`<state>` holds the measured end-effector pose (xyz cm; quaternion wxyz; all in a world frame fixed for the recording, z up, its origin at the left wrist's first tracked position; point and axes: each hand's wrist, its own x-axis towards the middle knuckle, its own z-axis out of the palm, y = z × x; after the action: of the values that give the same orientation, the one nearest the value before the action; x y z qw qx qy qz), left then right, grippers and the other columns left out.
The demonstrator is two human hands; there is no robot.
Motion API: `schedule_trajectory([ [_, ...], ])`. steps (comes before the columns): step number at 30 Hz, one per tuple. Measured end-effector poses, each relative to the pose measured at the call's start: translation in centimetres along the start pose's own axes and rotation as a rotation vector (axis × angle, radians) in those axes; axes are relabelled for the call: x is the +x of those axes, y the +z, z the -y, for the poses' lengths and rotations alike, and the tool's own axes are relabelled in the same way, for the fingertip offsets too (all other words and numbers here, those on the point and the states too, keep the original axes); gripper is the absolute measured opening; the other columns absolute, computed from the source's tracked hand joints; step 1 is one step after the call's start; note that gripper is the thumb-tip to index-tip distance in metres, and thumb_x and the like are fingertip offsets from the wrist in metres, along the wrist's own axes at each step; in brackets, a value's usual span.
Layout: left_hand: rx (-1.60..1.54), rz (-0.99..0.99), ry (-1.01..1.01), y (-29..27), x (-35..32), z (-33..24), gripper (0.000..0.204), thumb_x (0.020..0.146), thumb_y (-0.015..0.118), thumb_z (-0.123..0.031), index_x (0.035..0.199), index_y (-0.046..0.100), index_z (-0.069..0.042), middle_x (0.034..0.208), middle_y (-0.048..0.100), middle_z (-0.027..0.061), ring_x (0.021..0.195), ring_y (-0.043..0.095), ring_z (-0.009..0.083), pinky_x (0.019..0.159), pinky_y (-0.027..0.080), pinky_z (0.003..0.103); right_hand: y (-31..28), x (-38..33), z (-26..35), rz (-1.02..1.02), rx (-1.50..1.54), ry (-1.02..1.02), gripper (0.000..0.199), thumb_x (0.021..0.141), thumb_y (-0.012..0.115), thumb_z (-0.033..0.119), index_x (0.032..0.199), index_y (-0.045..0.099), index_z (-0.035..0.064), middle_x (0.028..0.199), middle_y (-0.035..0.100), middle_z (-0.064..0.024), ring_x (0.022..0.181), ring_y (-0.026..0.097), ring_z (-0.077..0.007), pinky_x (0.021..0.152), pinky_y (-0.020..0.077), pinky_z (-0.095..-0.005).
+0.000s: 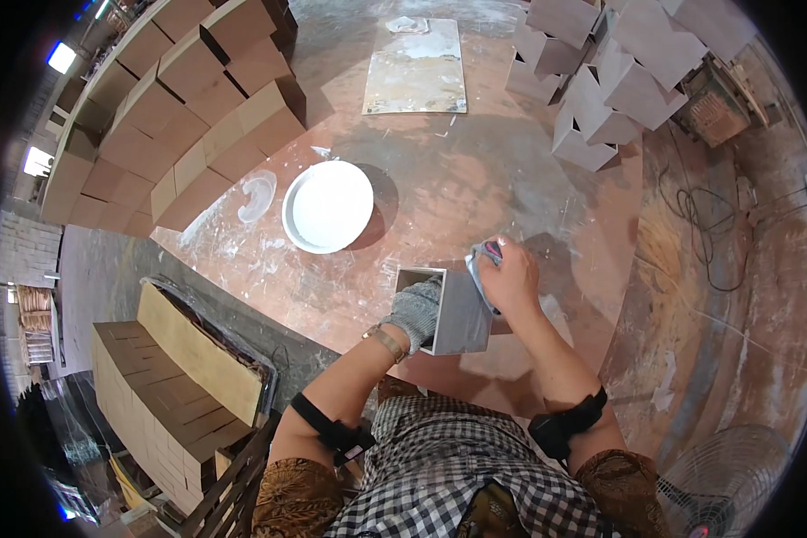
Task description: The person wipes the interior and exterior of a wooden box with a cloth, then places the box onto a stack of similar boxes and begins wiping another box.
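Gloved left hand [416, 312] reaches inside the open grey box [463, 316], probably bracing it over the surface [475, 179], its finger grip hidden; bare right hand [511, 276] pinches a pale pad [476, 272] at the box's outer side.

Left hand [412, 310] partly hidden inside grey box [464, 314]; fan [722, 484] cut off by lower edge.

Qty: 2 hands [512, 278], 1 held gry box [463, 316], 1 wht basin [330, 206], 1 fan [724, 477].
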<state>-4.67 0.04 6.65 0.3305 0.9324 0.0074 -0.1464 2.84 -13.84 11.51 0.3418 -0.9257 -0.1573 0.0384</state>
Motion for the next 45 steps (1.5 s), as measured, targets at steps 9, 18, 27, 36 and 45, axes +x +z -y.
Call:
schedule_trajectory([
  [9,0.051,-0.074,0.074,1.2,-0.1,1.7,0.028,0.079,0.05,-0.025,0.094,0.06,-0.004,0.091,0.061,0.0204,0.083,0.061,0.034,0.071,0.049,0.042,0.7,-8.1,-0.2,-0.106,0.231,-0.481,0.015,0.065,0.059,0.004,0.08,0.055,0.0062,0.079,0.057,-0.0148,0.069,0.054,-0.0326,0.061,0.0426,-0.0424],
  [18,0.06,-0.008,0.027,0.9,-0.3,2.1,0.03,0.079,0.05,-0.028,0.097,0.06,-0.005,0.091,0.062,0.0181,0.083,0.061,0.0322,0.071,0.048,0.04,0.9,-7.9,-3.2,-0.143,0.221,-0.379,0.018,0.063,0.057,0.003,0.081,0.056,0.005,0.076,0.059,-0.0133,0.07,0.055,-0.0336,0.062,0.0445,-0.0413],
  [27,0.099,-0.02,0.055,0.2,-0.5,0.6,0.031,0.079,0.052,-0.032,0.094,0.062,-0.006,0.089,0.063,0.0155,0.084,0.061,0.0303,0.072,0.048,0.04,1.3,-0.4,-5.0,-0.255,0.247,-0.395,0.018,0.064,0.057,0.004,0.082,0.056,0.0043,0.078,0.06,-0.0122,0.071,0.054,-0.0347,0.062,0.0442,-0.0403],
  [36,0.058,-0.084,0.143,1.5,-0.9,2.4,0.034,0.077,0.053,-0.036,0.093,0.063,-0.007,0.088,0.063,0.0166,0.082,0.061,0.0298,0.07,0.048,0.04,1.0,-4.0,-5.5,-0.094,0.232,-0.719,0.02,0.055,0.052,0.0,0.073,0.056,0.0075,0.078,0.06,-0.0098,0.068,0.053,-0.0296,0.064,0.0432,-0.0392],
  [45,0.095,-0.028,-0.044,1.4,-0.8,2.1,0.031,0.078,0.055,-0.036,0.095,0.064,-0.012,0.088,0.065,0.013,0.082,0.062,0.0297,0.068,0.049,0.038,1.4,-7.0,-6.5,-0.121,0.295,-0.705,0.017,0.06,0.054,0.008,0.077,0.057,0.0071,0.081,0.062,-0.0098,0.074,0.057,-0.0284,0.072,0.0426,-0.0403],
])
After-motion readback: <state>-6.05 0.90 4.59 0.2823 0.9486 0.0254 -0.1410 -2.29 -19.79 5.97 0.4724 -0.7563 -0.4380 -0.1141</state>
